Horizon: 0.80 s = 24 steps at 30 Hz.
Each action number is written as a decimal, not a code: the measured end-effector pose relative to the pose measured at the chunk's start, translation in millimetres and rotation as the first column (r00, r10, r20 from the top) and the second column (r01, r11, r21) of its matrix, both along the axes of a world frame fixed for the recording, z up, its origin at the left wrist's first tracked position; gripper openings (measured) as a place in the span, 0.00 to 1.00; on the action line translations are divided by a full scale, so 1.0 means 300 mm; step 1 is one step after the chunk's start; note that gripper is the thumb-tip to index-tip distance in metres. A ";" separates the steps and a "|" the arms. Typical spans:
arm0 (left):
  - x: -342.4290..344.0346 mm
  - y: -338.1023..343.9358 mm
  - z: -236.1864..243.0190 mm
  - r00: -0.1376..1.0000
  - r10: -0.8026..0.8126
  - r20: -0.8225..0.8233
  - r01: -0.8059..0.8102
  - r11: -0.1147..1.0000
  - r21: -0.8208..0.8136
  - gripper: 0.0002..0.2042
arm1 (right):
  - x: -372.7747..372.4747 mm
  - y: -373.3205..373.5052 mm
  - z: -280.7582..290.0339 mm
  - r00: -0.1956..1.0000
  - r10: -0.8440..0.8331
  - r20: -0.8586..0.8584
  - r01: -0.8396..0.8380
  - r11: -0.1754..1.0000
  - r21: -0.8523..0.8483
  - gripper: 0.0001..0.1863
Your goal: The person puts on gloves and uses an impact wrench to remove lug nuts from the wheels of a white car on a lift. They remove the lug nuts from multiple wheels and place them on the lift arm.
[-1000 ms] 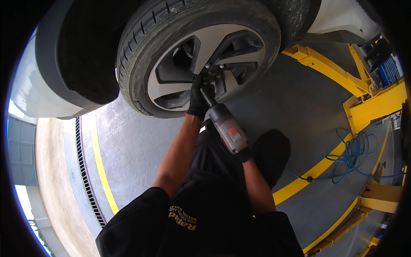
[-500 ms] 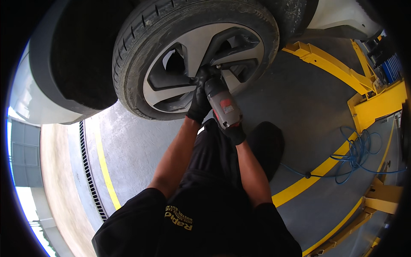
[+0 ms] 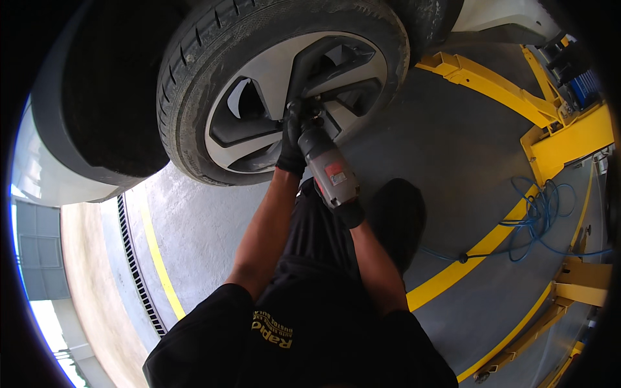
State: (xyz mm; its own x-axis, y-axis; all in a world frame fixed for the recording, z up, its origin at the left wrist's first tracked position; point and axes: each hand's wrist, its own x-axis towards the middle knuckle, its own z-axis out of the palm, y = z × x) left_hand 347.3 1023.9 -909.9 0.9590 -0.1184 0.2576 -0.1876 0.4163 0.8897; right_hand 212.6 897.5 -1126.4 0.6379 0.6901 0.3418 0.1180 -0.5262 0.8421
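Note:
A car wheel with a dark tyre and two-tone spoked rim hangs in front of me, above the floor. My left hand, black-gloved, has its fingers curled at the hub, beside the socket end of a grey-and-red impact wrench; what they grip is partly hidden. The wrench points up toward the lug nuts, and whether the socket sits on one is unclear. My right hand, also gloved, is closed on the wrench's handle at its lower end, mostly hidden by the tool body.
Yellow lift arms reach under the car from the right. A coiled blue hose lies on the grey floor, with a line trailing toward my legs. A drain grate runs along the left. A dark bumper is left of the tyre.
Since a second ago the view has shifted, putting the wheel further left. The wrench swung in toward the hub, foreshortened half a second ago, and now looks slightly more angled, still held.

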 end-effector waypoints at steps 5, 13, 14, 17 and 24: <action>0.010 0.092 -0.030 0.924 -0.310 -0.222 0.183 0.871 -0.456 0.21 | -0.165 -0.044 0.129 0.780 -0.092 0.618 0.434 0.791 -0.431 0.34; -0.167 0.088 -0.194 0.939 -0.008 -0.345 -0.018 0.997 -0.073 0.16 | -0.093 -0.104 0.387 0.840 0.115 -0.530 0.361 0.611 0.704 0.39; -0.181 0.080 -0.200 0.926 -0.046 -0.375 -0.013 0.988 -0.153 0.16 | -0.070 -0.108 0.388 0.717 0.407 -0.566 0.451 0.348 0.822 0.38; -0.066 0.074 -0.194 0.979 -0.046 -0.198 0.089 0.972 0.216 0.20 | 0.013 -0.074 0.395 0.578 0.752 -0.319 0.606 -0.133 0.784 0.32; 0.053 -0.009 -0.156 0.871 -0.386 -0.302 0.233 0.868 -0.438 0.26 | 0.035 -0.018 0.385 0.643 0.764 0.055 0.437 -0.424 0.793 0.19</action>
State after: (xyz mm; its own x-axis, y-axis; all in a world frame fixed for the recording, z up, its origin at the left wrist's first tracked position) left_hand 363.1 1021.3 -956.7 0.9193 -0.3930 -0.0200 0.3176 0.7111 0.6273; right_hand 223.0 892.3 -1010.9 0.9266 0.0283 0.3751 0.3760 -0.0959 -0.9216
